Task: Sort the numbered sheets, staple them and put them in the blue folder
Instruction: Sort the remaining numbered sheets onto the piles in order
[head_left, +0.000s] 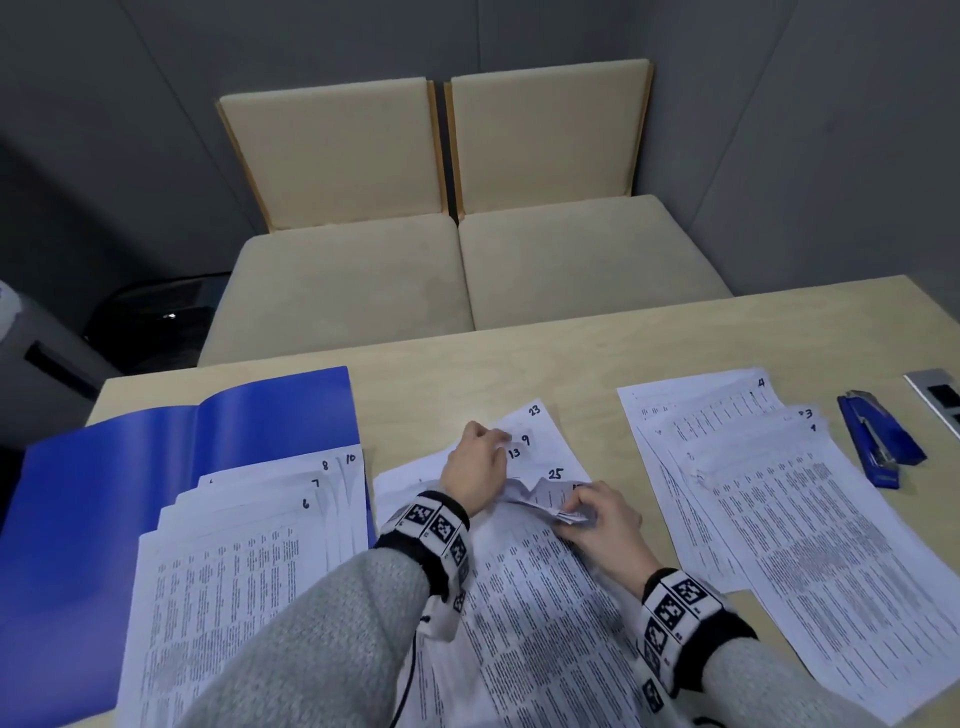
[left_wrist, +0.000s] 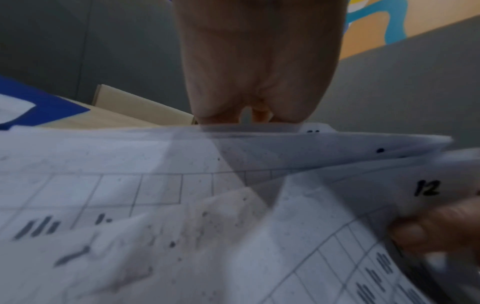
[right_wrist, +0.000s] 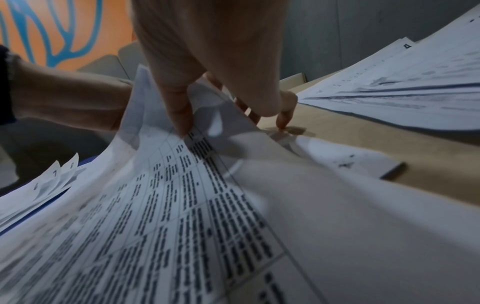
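Centrally, the left hand (head_left: 475, 460) presses the middle sheets (head_left: 540, 571) with loose grip; the right hand (head_left: 602, 525) pinches lifted corners at 3 o'clock.

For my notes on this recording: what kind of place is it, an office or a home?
Probably an office meeting booth: a wooden table with a built-in socket panel, a cushioned bench between grey padded walls, and a stapler.

Left hand (left_wrist: 259, 67) over lifted sheets (left_wrist: 161, 205), one marked 12 (left_wrist: 427, 188)
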